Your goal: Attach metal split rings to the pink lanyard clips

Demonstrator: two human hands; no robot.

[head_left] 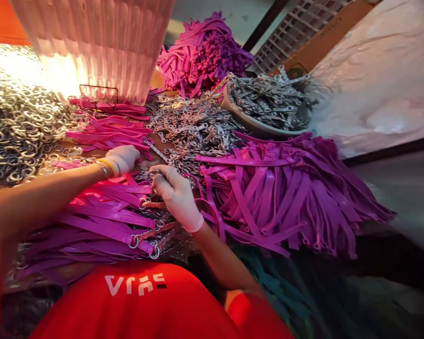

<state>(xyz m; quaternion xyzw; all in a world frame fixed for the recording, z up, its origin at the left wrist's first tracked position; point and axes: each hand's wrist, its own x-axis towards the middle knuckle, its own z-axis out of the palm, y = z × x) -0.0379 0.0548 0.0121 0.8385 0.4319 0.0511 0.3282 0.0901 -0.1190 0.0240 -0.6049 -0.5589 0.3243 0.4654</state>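
Both my hands wear white gloves. My left hand [123, 158] rests fingers curled on a bunch of pink straps [108, 133] at the table's middle left; what it grips, if anything, is hidden. My right hand [177, 195] is closed in a pinch on a small metal ring piece [154, 175] above purple straps fitted with metal rings [102, 221] lying in front of me. A heap of loose metal clasps [192, 125] lies just beyond both hands.
A large pile of metal rings [16, 122] covers the left. A bowl of metal clips [268, 101] sits at the back right, purple straps [289, 193] fan out right, magenta straps [203, 54] lie behind. A pink ribbed basket [99, 42] stands at the back.
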